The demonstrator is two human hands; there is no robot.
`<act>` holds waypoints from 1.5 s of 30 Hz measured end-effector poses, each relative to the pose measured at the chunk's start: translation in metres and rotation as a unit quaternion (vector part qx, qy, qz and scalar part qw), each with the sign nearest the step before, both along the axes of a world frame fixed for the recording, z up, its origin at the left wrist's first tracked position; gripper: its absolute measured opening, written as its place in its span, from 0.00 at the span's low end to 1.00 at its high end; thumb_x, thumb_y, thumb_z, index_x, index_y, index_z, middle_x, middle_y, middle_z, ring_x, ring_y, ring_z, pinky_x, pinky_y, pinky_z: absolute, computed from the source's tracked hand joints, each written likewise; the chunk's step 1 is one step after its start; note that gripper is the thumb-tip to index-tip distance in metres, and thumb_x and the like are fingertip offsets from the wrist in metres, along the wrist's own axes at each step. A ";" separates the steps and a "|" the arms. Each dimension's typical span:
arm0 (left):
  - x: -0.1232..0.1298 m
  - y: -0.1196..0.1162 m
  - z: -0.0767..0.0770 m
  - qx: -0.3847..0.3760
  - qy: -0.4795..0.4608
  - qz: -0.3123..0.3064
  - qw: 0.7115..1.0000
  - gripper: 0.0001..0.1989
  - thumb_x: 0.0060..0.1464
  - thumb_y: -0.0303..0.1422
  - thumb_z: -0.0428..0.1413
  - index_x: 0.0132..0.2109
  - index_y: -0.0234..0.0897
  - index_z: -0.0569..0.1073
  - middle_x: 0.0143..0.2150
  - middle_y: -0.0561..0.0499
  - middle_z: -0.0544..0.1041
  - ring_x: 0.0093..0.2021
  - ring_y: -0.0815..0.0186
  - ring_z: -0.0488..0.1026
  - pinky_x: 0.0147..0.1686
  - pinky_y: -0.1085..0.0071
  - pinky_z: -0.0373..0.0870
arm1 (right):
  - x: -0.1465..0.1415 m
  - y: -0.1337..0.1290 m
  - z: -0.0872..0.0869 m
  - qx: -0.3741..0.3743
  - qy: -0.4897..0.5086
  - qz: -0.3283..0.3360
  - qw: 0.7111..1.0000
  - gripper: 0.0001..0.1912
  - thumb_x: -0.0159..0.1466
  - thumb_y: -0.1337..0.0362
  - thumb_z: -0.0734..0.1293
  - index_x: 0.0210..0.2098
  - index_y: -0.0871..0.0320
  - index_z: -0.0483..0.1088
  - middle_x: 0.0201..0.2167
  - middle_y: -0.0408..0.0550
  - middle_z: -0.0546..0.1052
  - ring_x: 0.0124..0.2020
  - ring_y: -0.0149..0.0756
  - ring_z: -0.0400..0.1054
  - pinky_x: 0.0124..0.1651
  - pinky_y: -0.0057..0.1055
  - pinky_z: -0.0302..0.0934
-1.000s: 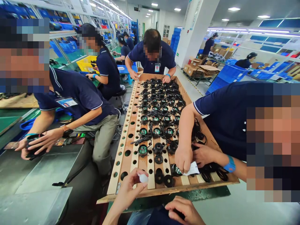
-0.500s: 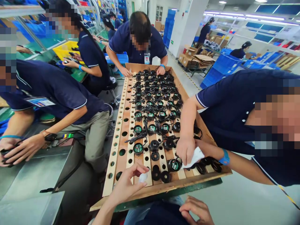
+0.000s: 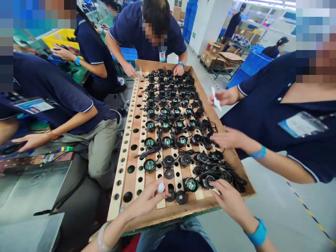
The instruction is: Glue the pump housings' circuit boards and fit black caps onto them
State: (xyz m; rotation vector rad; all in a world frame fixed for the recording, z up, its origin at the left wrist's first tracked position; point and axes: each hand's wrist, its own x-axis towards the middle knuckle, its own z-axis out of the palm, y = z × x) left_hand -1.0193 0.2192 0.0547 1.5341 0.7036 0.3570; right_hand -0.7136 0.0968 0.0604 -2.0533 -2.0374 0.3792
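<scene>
My left hand (image 3: pixel 149 198) is closed, pinching a small white rounded piece (image 3: pixel 161 187) between thumb and fingers, above the tray's near end. My right hand (image 3: pixel 232 201) reaches over the near right corner with fingers apart. Its fingertips are at the edge of a black round housing with a slotted grille (image 3: pixel 209 181); I cannot tell whether they touch. Left of that lies an open black housing with a green circuit board (image 3: pixel 190 184). Two loose black discs, one being a black disc (image 3: pixel 181 197), lie between my hands.
A wooden tray (image 3: pixel 191 214) with perforated strips holds rows of cabled black housings. At the right, a co-worker's hand (image 3: pixel 228 138) hovers over the tray edge; their other hand holds a white cloth (image 3: pixel 216 99). Another co-worker leans over the far end. A metal bench (image 3: pixel 31 189) stands left.
My right hand has risen from my lap to the grille housing. My left hand, with the white piece, has turned slightly. The co-worker at right has lifted the cloth away from the tray.
</scene>
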 end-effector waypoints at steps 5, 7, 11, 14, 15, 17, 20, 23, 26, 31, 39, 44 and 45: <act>0.042 0.009 -0.024 0.042 0.022 -0.013 0.999 0.07 0.48 0.28 0.57 0.32 0.36 0.64 0.29 0.56 0.66 0.29 0.70 0.62 0.32 0.74 0.61 | -0.022 0.033 -0.008 -0.210 -0.078 0.001 0.974 0.10 0.62 0.57 0.65 0.36 0.57 0.73 0.34 0.49 0.78 0.35 0.41 0.74 0.34 0.33 0.63; 0.060 0.013 -0.037 0.066 0.033 -0.016 0.997 0.11 0.44 0.28 0.61 0.34 0.36 0.67 0.31 0.55 0.69 0.31 0.69 0.65 0.32 0.73 0.63 | -0.033 0.042 -0.013 -0.221 -0.102 0.009 0.970 0.15 0.60 0.53 0.68 0.36 0.59 0.73 0.33 0.54 0.78 0.35 0.46 0.75 0.34 0.34 0.63; 0.090 0.018 -0.064 0.077 -0.004 -0.064 0.995 0.27 0.42 0.29 0.64 0.51 0.38 0.67 0.46 0.49 0.74 0.43 0.62 0.72 0.42 0.69 0.68 | -0.044 0.053 -0.026 -0.217 -0.117 0.027 0.969 0.19 0.58 0.51 0.69 0.34 0.63 0.73 0.32 0.58 0.78 0.33 0.49 0.75 0.32 0.36 0.62; 0.102 0.018 -0.080 0.088 -0.047 -0.094 0.990 0.32 0.43 0.32 0.65 0.56 0.39 0.65 0.55 0.45 0.71 0.54 0.58 0.70 0.54 0.64 0.65 | -0.043 0.053 -0.031 -0.218 -0.109 0.039 0.969 0.17 0.59 0.54 0.69 0.37 0.65 0.72 0.33 0.58 0.78 0.33 0.48 0.75 0.32 0.36 0.62; 0.104 0.018 -0.084 0.093 -0.051 -0.098 0.989 0.33 0.43 0.33 0.66 0.56 0.39 0.65 0.56 0.45 0.71 0.56 0.57 0.69 0.55 0.64 0.64 | -0.042 0.052 -0.032 -0.218 -0.103 0.043 0.970 0.17 0.59 0.56 0.69 0.39 0.66 0.72 0.34 0.58 0.78 0.34 0.47 0.75 0.33 0.35 0.62; 0.106 0.015 -0.091 0.090 -0.046 -0.099 0.990 0.33 0.42 0.35 0.67 0.56 0.40 0.65 0.56 0.45 0.71 0.55 0.57 0.70 0.56 0.64 0.65 | -0.034 0.049 -0.032 -0.217 -0.080 0.059 0.971 0.17 0.59 0.60 0.70 0.43 0.66 0.70 0.36 0.57 0.78 0.35 0.45 0.74 0.34 0.34 0.62; 0.106 0.010 -0.098 0.073 -0.034 -0.084 0.993 0.34 0.43 0.37 0.66 0.57 0.40 0.63 0.53 0.46 0.74 0.50 0.59 0.73 0.52 0.64 0.68 | -0.013 0.049 -0.026 -0.187 -0.040 0.093 0.977 0.15 0.60 0.62 0.69 0.45 0.62 0.69 0.35 0.50 0.77 0.33 0.40 0.73 0.34 0.32 0.62; 0.107 0.003 -0.104 0.100 -0.010 -0.055 0.993 0.33 0.41 0.38 0.67 0.54 0.39 0.64 0.50 0.46 0.74 0.46 0.60 0.74 0.47 0.64 0.71 | 0.012 0.056 -0.022 -0.103 -0.086 0.097 0.986 0.10 0.62 0.64 0.67 0.43 0.59 0.70 0.36 0.49 0.75 0.37 0.41 0.70 0.38 0.35 0.61; 0.107 -0.006 -0.107 0.123 0.012 -0.021 0.992 0.30 0.41 0.39 0.66 0.50 0.39 0.65 0.49 0.46 0.73 0.46 0.60 0.73 0.47 0.64 0.70 | 0.030 0.067 -0.023 -0.064 -0.154 0.127 0.978 0.09 0.59 0.66 0.70 0.39 0.58 0.70 0.40 0.52 0.72 0.41 0.45 0.66 0.41 0.38 0.59; 0.109 -0.017 -0.110 0.114 0.048 0.025 0.992 0.28 0.41 0.42 0.66 0.47 0.39 0.66 0.44 0.48 0.73 0.42 0.61 0.72 0.43 0.64 0.71 | 0.036 0.068 -0.025 -0.059 -0.156 0.197 0.966 0.06 0.62 0.64 0.67 0.31 0.58 0.67 0.34 0.48 0.70 0.38 0.41 0.63 0.42 0.38 0.55; 0.111 -0.022 -0.107 0.097 0.046 0.040 0.993 0.27 0.40 0.34 0.67 0.46 0.40 0.64 0.45 0.50 0.73 0.44 0.61 0.72 0.45 0.65 0.70 | 0.017 0.039 -0.012 -0.033 -0.092 0.236 0.967 0.07 0.62 0.74 0.61 0.33 0.57 0.67 0.28 0.45 0.67 0.30 0.36 0.59 0.32 0.32 0.48; 0.112 -0.019 -0.102 0.075 0.048 0.039 0.995 0.29 0.39 0.39 0.68 0.46 0.40 0.63 0.45 0.50 0.72 0.45 0.60 0.71 0.47 0.63 0.69 | 0.014 0.032 -0.022 -0.084 -0.097 0.158 0.979 0.09 0.62 0.73 0.61 0.26 0.57 0.65 0.26 0.44 0.67 0.29 0.34 0.61 0.30 0.31 0.48; 0.111 -0.017 -0.100 0.079 0.042 0.036 0.995 0.31 0.38 0.40 0.68 0.47 0.40 0.62 0.45 0.49 0.71 0.45 0.59 0.71 0.46 0.63 0.69 | 0.015 0.031 -0.025 -0.091 -0.096 0.151 0.980 0.09 0.62 0.73 0.61 0.26 0.57 0.66 0.26 0.44 0.67 0.29 0.33 0.62 0.30 0.31 0.48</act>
